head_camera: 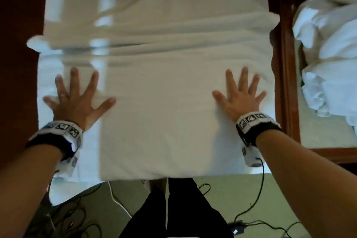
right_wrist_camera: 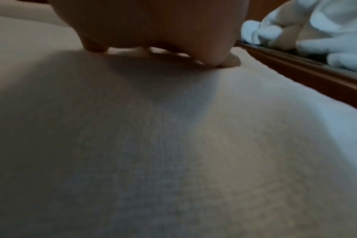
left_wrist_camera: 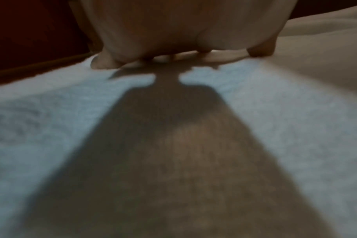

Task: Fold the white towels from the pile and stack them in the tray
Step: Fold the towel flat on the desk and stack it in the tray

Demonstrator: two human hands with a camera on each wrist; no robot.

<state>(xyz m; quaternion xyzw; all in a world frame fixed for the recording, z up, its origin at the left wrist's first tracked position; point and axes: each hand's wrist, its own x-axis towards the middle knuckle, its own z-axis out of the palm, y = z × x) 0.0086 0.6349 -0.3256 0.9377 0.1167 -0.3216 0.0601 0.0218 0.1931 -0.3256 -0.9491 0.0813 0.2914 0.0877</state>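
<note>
One towel (head_camera: 160, 91) spread flat on the dark wooden table (head_camera: 19, 44), nothing yet folded to size as far as visible; ridges bunched across its middle toward 12 o'clock, smooth nearer the body. Judged early in the task: smoothing under way, folds and stacking to come.

Left to right: dark table surface bare at 9 o'clock, room there for a sweep. Left hand (head_camera: 74, 100) pressed flat on the towel near its left edge, fingers splayed and straight, grasping nothing; same in the left wrist view, fingertips (left_wrist_camera: 104, 62) down on the cloth. Left near corner of the towel draped over the table's front edge at 7 o'clock, likely to slide if tugged. Wide plain cloth between the hands. Right hand (head_camera: 241, 96) also flat and splayed, palm down, nothing gripped, close to the towel's right edge. Just beyond, at 3 o'clock, a raised wooden rim (head_camera: 287, 83), tight against that edge, so little room for an outward stroke. Past the rim, crumpled white towels (head_camera: 328, 60) heaped, unfolded; whether pile or tray bed, cannot tell. Cables (head_camera: 257, 195) on the floor at 6 o'clock, clear of the work.
</note>
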